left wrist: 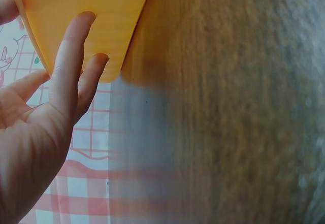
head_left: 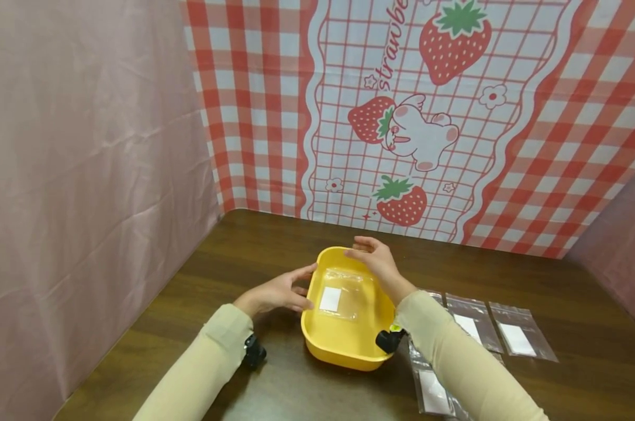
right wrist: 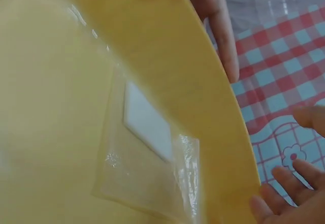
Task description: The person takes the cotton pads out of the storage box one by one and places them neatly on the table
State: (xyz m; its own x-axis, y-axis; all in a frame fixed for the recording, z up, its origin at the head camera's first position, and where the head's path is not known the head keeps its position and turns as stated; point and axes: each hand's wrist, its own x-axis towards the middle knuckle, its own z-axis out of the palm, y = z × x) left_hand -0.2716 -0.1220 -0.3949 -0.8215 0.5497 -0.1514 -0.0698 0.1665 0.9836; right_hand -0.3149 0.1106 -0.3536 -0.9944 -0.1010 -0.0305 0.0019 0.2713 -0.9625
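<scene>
A yellow plastic basin (head_left: 346, 354) stands on the table. Inside lies a clear plastic bag (head_left: 344, 307) with a white rectangle (head_left: 330, 299) on or in it. My left hand (head_left: 278, 290) is at the basin's left side, its fingers spread along the outer wall; the left wrist view shows the fingers (left wrist: 66, 79) fairly straight against or close to that wall. My right hand (head_left: 378, 261) is at the far right rim, fingers loosely extended beyond it. In the right wrist view the right hand's fingertips (right wrist: 261, 208) are beside the rim, with nothing gripped.
Several clear bags with white rectangles, such as one bag (head_left: 523, 332), lie to the right, partly under my right sleeve (head_left: 454, 351). A strawberry-print cloth (head_left: 401, 146) hangs behind the wooden table (head_left: 202, 280), and a pink curtain (head_left: 96, 146) hangs at left.
</scene>
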